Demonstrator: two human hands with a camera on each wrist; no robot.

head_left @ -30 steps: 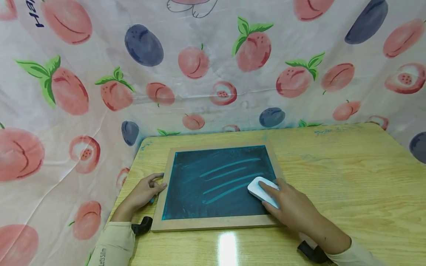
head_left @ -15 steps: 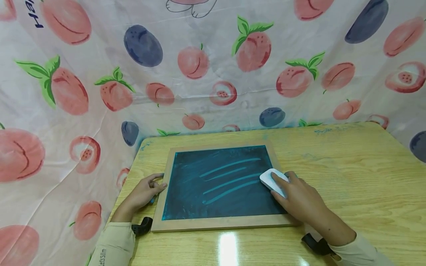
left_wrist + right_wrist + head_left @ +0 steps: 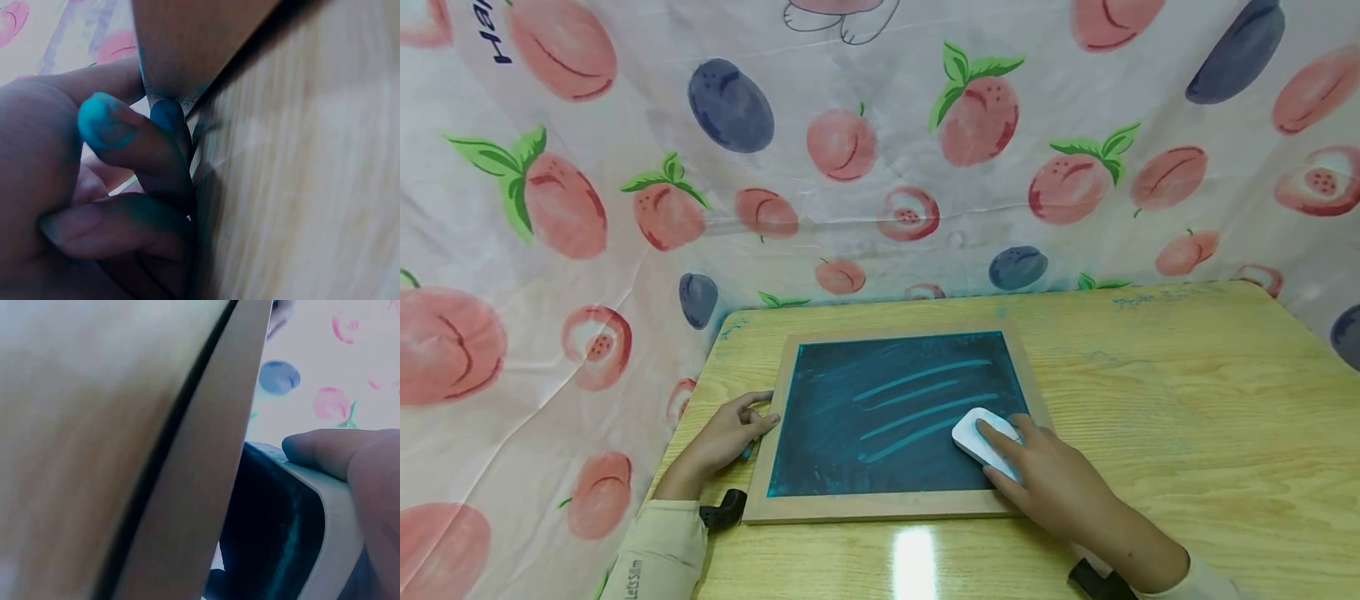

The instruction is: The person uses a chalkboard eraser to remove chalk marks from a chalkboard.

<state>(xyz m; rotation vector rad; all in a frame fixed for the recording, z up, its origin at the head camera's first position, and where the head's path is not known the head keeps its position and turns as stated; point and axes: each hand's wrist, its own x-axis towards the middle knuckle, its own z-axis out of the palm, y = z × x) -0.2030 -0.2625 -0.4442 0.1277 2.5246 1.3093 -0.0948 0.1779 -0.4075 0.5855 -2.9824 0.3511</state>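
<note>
A small chalkboard (image 3: 850, 417) in a wooden frame (image 3: 887, 505) lies on the table, with several blue chalk strokes across its dark surface. My right hand (image 3: 1052, 475) grips a white chalkboard eraser (image 3: 988, 442) over the board's lower right part, at the right ends of the lower strokes. In the right wrist view, the dark, chalk-marked felt (image 3: 275, 519) of the eraser shows beyond the frame's side. My left hand (image 3: 730, 433) holds the frame's left edge, thumb on top and other fingers bent beside it. Blue chalk dust coats its fingertips (image 3: 103, 119).
The wood-grain table (image 3: 1187, 417) extends to the right of the board and carries blue smudges near its back edge. A fruit-printed cloth (image 3: 865, 83) hangs behind and at the left. Dark wrist mounts (image 3: 724, 510) sit on both forearms.
My right hand moved the eraser right to the board's edge, then back left and toward me. The strokes look the same. The left hand stays at the frame; the view shifted slightly.
</note>
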